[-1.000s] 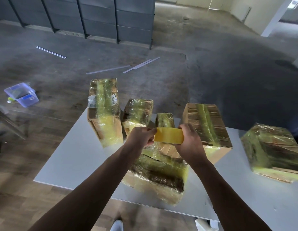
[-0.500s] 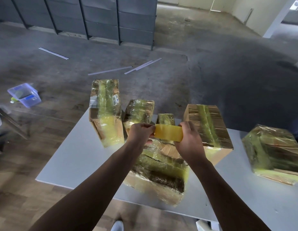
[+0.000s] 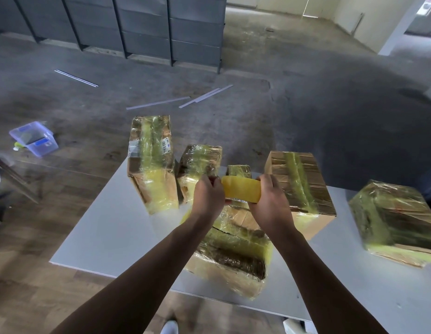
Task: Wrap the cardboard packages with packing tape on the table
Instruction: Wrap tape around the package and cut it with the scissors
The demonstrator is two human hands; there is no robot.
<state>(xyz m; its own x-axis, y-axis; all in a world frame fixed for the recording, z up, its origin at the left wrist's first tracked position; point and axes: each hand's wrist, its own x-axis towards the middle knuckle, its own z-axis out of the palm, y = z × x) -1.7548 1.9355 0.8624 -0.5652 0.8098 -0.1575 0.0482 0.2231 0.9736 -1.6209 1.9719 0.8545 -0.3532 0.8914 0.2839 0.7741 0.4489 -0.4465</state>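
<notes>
Both my hands hold a yellow roll of packing tape (image 3: 241,192) above the table. My left hand (image 3: 208,197) grips its left end with curled fingers. My right hand (image 3: 270,203) grips its right end. Right below the roll lies a cardboard package (image 3: 233,251) wound in yellowish tape, near the front edge of the white table (image 3: 108,232). Several more tape-wrapped cardboard packages stand behind it: a tall one (image 3: 150,162) at the left, a smaller one (image 3: 200,162), a narrow one (image 3: 238,170) partly hidden by the roll, and a wide one (image 3: 298,184).
Another wrapped package (image 3: 395,220) sits at the table's right side. On the floor to the left lies a clear plastic box (image 3: 34,138). White strips (image 3: 159,102) lie on the grey floor beyond the table. Grey shelving (image 3: 147,27) lines the back.
The roll and both hands have stayed over the front package, shifting only slightly. My view has moved a little.
</notes>
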